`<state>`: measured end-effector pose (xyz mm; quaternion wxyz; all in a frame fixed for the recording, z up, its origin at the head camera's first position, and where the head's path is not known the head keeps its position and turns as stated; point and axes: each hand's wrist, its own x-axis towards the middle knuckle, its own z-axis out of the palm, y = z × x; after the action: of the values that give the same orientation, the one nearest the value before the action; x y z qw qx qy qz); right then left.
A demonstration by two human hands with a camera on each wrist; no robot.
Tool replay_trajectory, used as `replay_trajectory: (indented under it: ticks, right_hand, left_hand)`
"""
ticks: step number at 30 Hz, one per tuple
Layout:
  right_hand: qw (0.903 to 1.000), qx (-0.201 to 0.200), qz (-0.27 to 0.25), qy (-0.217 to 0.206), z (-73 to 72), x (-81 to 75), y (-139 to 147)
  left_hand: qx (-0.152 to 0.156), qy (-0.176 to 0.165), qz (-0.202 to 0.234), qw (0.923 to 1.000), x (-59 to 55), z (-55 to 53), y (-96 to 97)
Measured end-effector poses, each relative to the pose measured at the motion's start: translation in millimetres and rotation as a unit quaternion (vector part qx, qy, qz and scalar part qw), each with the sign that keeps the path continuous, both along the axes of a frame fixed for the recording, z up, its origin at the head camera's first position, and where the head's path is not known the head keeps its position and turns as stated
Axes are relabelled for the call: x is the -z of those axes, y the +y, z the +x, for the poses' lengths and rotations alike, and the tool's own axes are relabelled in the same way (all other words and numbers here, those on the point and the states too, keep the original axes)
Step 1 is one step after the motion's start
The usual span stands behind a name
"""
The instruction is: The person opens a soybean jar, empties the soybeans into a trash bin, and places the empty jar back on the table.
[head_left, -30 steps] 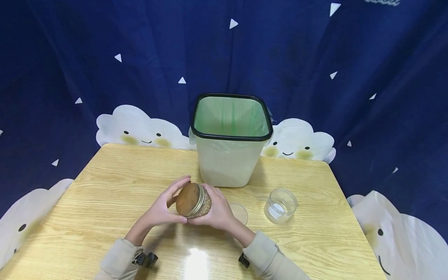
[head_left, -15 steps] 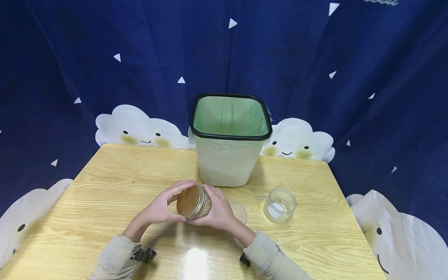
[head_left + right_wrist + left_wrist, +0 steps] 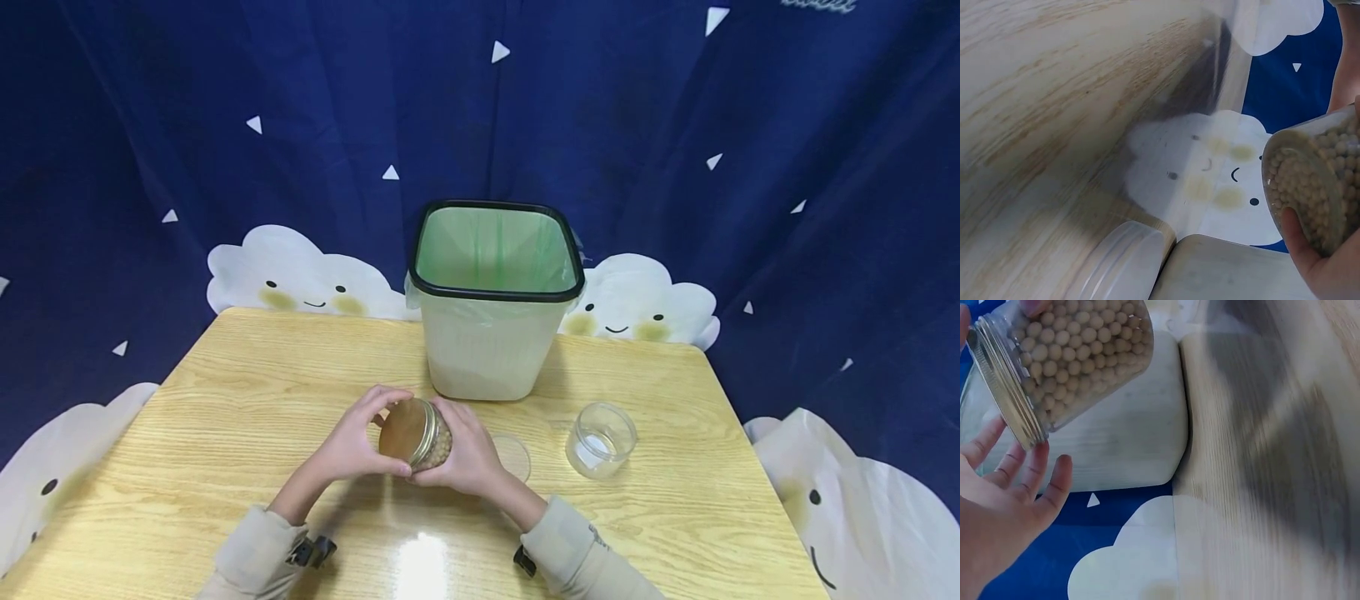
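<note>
A clear jar (image 3: 1088, 353) full of small round beige beans is held tilted above the table, just in front of the bin. Its gold-coloured metal lid (image 3: 402, 432) faces left and toward me. My left hand (image 3: 356, 442) has thumb and fingertips around the lid's rim; in the left wrist view, fingers (image 3: 1036, 469) touch the rim from below. My right hand (image 3: 467, 450) grips the jar's body from the right. A fingertip rests near the jar's base in the right wrist view, where the palm is mostly cut off.
A white bin (image 3: 487, 350) with a black rim and green liner stands behind the hands. A clear open cup (image 3: 600, 442) with something white at its bottom stands at right. A flat clear disc (image 3: 513, 458) lies beside my right wrist. Navy curtain hangs behind the table (image 3: 300, 358).
My left hand has shifted around the lid: its thumb has moved right along the lower rim, and its upper fingers have moved slightly. The right hand and the jar stay nearly in place.
</note>
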<state>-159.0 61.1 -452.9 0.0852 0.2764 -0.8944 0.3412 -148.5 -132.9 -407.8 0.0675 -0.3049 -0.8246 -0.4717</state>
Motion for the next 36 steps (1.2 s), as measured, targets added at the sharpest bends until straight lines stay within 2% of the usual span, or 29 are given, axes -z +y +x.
replay_trajectory:
  ticks: [3, 6, 9, 12, 17, 20, 23, 26, 29, 32, 36]
  right_hand:
    - [0.9999, -0.004, -0.004, 0.010, -1.3, 0.5, 0.2]
    - [0.9998, -0.007, -0.007, 0.019, -2.2, 0.3, 0.5]
    - [0.9998, -0.007, -0.007, 0.018, -2.5, 0.4, 0.9]
    - [0.9998, -0.007, -0.007, 0.016, -2.7, 1.0, 1.3]
    - [0.9998, -0.007, -0.003, 0.016, -3.0, 2.1, 2.1]
    - [0.9998, -0.008, -0.001, 0.017, -3.1, 2.7, 2.4]
    - [0.9999, -0.009, 0.001, 0.015, -2.9, 2.8, 2.3]
    - [0.9999, -0.005, 0.007, 0.011, -2.4, 2.5, 2.1]
    - [0.9999, -0.001, 0.011, 0.006, -2.4, 2.6, 2.2]
    - [0.9998, -0.001, 0.014, 0.011, -2.9, 2.9, 2.3]
    - [0.9996, -0.005, 0.012, 0.024, -4.0, 3.1, 2.6]
  left_hand:
    - [0.036, 0.011, 0.005, 0.9993, 14.1, -7.4, -6.6]
    - [0.086, 0.019, 0.004, 0.9961, 25.0, -14.6, -13.6]
    - [0.124, 0.017, -0.007, 0.9922, 23.9, -15.8, -15.9]
    - [0.139, 0.009, -0.013, 0.9901, 22.8, -16.4, -15.9]
    - [0.135, 0.014, -0.020, 0.9906, 23.9, -17.6, -15.5]
    - [0.115, 0.029, -0.021, 0.9928, 25.5, -18.3, -14.8]
    - [0.065, 0.037, -0.032, 0.9966, 25.9, -17.7, -12.7]
    - [0.014, 0.028, -0.046, 0.9985, 24.7, -15.7, -9.8]
    - [-0.012, 0.017, -0.056, 0.9982, 23.1, -13.9, -8.0]
    - [-0.008, 0.018, -0.059, 0.9981, 23.0, -14.0, -9.1]
    - [0.043, 0.031, -0.051, 0.9973, 23.6, -16.2, -12.7]
